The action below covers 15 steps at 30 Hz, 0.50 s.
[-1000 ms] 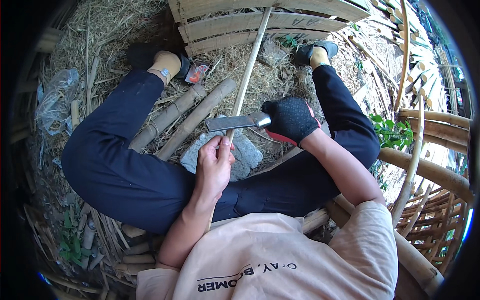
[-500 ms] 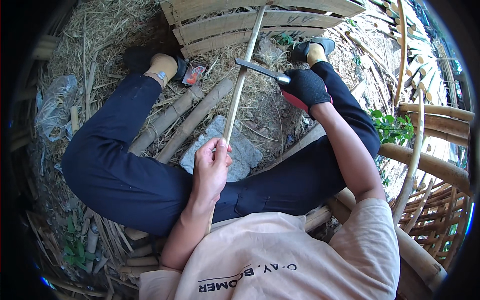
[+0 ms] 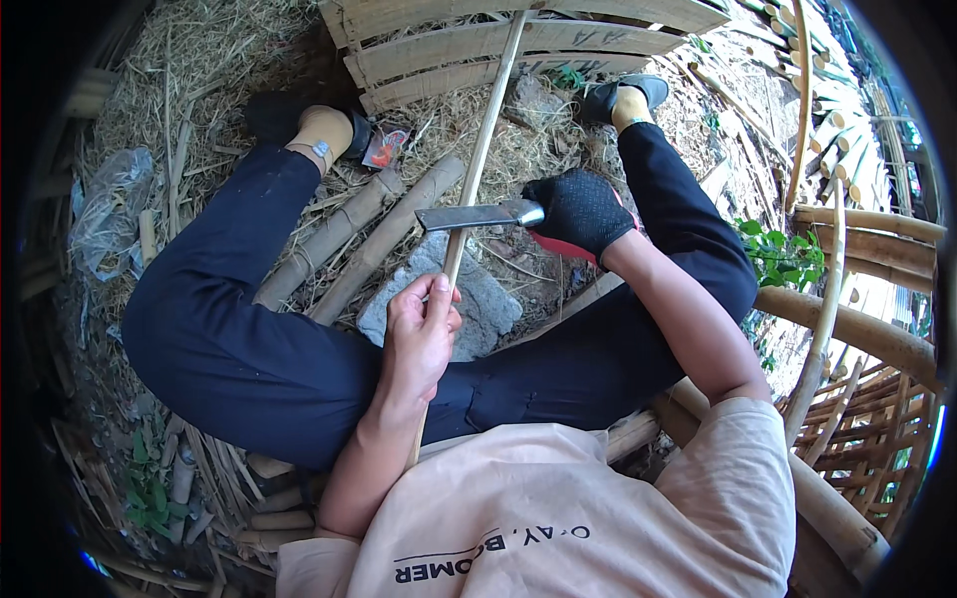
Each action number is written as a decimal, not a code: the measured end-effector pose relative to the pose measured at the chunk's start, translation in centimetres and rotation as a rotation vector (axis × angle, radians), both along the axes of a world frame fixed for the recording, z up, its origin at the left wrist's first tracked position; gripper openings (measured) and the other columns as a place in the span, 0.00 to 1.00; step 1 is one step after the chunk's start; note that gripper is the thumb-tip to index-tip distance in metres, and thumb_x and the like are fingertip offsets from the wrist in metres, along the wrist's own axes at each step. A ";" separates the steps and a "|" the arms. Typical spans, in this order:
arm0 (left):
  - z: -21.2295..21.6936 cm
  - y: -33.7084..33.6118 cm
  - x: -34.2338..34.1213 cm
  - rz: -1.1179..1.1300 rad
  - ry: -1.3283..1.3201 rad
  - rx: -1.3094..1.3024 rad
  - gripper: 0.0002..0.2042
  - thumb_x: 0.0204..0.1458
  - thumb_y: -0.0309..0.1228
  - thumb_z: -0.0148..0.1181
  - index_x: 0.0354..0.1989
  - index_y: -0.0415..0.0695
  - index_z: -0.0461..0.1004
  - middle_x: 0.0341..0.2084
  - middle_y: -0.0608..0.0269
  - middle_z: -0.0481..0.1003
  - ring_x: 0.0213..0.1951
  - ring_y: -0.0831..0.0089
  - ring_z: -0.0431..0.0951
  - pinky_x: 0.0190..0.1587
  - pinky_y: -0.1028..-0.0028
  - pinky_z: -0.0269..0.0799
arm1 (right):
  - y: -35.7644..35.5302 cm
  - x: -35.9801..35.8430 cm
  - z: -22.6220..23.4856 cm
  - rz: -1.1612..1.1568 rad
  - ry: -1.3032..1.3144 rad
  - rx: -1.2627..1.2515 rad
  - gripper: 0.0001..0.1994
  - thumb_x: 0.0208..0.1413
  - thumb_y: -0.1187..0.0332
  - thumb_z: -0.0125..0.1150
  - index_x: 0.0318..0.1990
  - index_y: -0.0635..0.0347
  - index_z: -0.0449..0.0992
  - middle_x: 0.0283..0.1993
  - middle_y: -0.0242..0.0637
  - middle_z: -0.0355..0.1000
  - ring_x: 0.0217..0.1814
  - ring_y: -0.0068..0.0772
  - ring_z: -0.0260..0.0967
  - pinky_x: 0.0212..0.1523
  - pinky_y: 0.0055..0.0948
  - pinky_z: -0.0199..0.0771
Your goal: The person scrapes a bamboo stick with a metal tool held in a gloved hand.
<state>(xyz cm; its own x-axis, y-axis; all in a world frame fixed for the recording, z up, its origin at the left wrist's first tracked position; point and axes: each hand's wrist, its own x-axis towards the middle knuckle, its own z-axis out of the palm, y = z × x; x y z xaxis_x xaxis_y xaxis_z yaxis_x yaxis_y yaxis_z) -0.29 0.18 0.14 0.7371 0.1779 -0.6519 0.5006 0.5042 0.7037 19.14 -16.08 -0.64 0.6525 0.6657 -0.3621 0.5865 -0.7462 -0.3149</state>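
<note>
My bare left hand (image 3: 420,329) is closed around a long, thin bamboo strip (image 3: 486,137), thumb lying along it. The strip slants from my shirt up to a slatted wooden crate. My right hand (image 3: 580,214), in a black glove with a red palm side, grips a knife (image 3: 469,217) with a broad, straight blade; its handle is hidden in the fist. The blade lies across the strip a short way above my left hand. Under the strip, between my legs, is a grey stone block (image 3: 488,309).
The slatted crate (image 3: 429,58) stands beyond my feet. Bamboo poles (image 3: 389,239) lie beside my left leg, on ground strewn with straw. A clear plastic bag (image 3: 112,214) is at far left. To the right are a bamboo frame (image 3: 857,329) and a leafy plant (image 3: 783,254).
My right hand has drawn the knife down along the strip toward my left hand, and more of the blade's flat side shows. My left hand and the strip stay nearly still.
</note>
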 end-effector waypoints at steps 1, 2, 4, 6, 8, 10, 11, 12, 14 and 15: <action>0.1 0.1 -0.1 -0.003 0.005 -0.007 0.14 0.69 0.38 0.47 0.33 0.43 0.68 0.14 0.77 0.59 0.13 0.91 0.52 0.14 0.84 0.44 | -0.1 0.6 -0.4 -0.011 -0.025 0.001 0.11 0.48 0.58 0.63 0.36 0.49 0.82 0.33 0.45 0.79 0.38 0.51 0.78 0.44 0.45 0.77; 0.1 0.2 -0.1 -0.001 0.012 -0.009 0.14 0.69 0.38 0.47 0.33 0.43 0.68 0.14 0.77 0.59 0.13 0.91 0.52 0.14 0.84 0.44 | -0.1 1.5 -0.5 -0.079 -0.043 0.003 0.12 0.48 0.57 0.62 0.36 0.49 0.82 0.33 0.46 0.79 0.38 0.52 0.78 0.44 0.45 0.77; 0.3 -0.1 0.1 -0.012 0.027 0.003 0.14 0.69 0.38 0.47 0.33 0.43 0.68 0.14 0.77 0.59 0.13 0.91 0.52 0.14 0.84 0.44 | -0.9 3.7 -1.0 -0.140 -0.079 -0.015 0.12 0.48 0.57 0.62 0.37 0.48 0.82 0.33 0.46 0.79 0.38 0.52 0.78 0.45 0.45 0.77; 0.4 -0.1 0.3 -0.013 0.034 0.009 0.13 0.69 0.38 0.46 0.34 0.43 0.68 0.14 0.78 0.59 0.13 0.91 0.51 0.14 0.84 0.43 | -1.2 4.4 -1.1 -0.129 -0.125 -0.025 0.11 0.49 0.58 0.61 0.37 0.49 0.83 0.33 0.47 0.79 0.39 0.51 0.78 0.45 0.45 0.77; 0.5 0.3 0.3 -0.013 0.031 0.001 0.13 0.69 0.38 0.46 0.34 0.43 0.68 0.14 0.78 0.59 0.12 0.91 0.51 0.13 0.84 0.43 | -0.8 4.3 -1.5 -0.148 -0.122 -0.003 0.11 0.49 0.58 0.61 0.37 0.49 0.83 0.33 0.47 0.79 0.39 0.51 0.78 0.45 0.45 0.77; 0.2 0.1 0.2 -0.009 0.029 0.013 0.13 0.69 0.38 0.46 0.34 0.44 0.68 0.14 0.78 0.59 0.12 0.92 0.51 0.13 0.84 0.43 | -0.9 4.5 -1.9 -0.117 -0.146 0.002 0.13 0.52 0.54 0.62 0.37 0.51 0.82 0.33 0.46 0.79 0.36 0.51 0.78 0.42 0.46 0.77; 0.1 0.0 0.2 -0.006 0.028 0.021 0.13 0.69 0.38 0.46 0.34 0.44 0.68 0.14 0.78 0.59 0.12 0.92 0.51 0.13 0.84 0.43 | -1.3 5.2 -2.7 -0.176 -0.155 0.025 0.13 0.52 0.54 0.62 0.37 0.52 0.82 0.33 0.46 0.79 0.36 0.51 0.78 0.42 0.45 0.77; 0.2 0.0 0.2 -0.006 0.029 0.004 0.13 0.69 0.38 0.46 0.34 0.44 0.68 0.14 0.78 0.59 0.12 0.92 0.51 0.13 0.84 0.43 | -1.9 6.0 -3.3 -0.234 -0.165 0.050 0.14 0.52 0.54 0.61 0.36 0.52 0.82 0.33 0.46 0.79 0.36 0.51 0.78 0.41 0.45 0.77; 0.5 0.2 0.2 -0.001 0.030 -0.030 0.13 0.69 0.38 0.46 0.35 0.43 0.68 0.14 0.78 0.59 0.12 0.92 0.51 0.13 0.84 0.43 | -3.1 7.3 -2.5 -0.298 -0.192 0.042 0.15 0.54 0.53 0.60 0.37 0.54 0.82 0.33 0.47 0.79 0.35 0.51 0.78 0.40 0.43 0.76; 0.6 0.4 0.2 0.001 0.033 -0.034 0.13 0.69 0.38 0.46 0.35 0.43 0.68 0.14 0.78 0.59 0.12 0.92 0.51 0.13 0.84 0.43 | -3.8 7.5 -2.3 -0.257 -0.270 0.026 0.15 0.56 0.53 0.59 0.38 0.53 0.83 0.31 0.47 0.79 0.34 0.52 0.78 0.39 0.43 0.76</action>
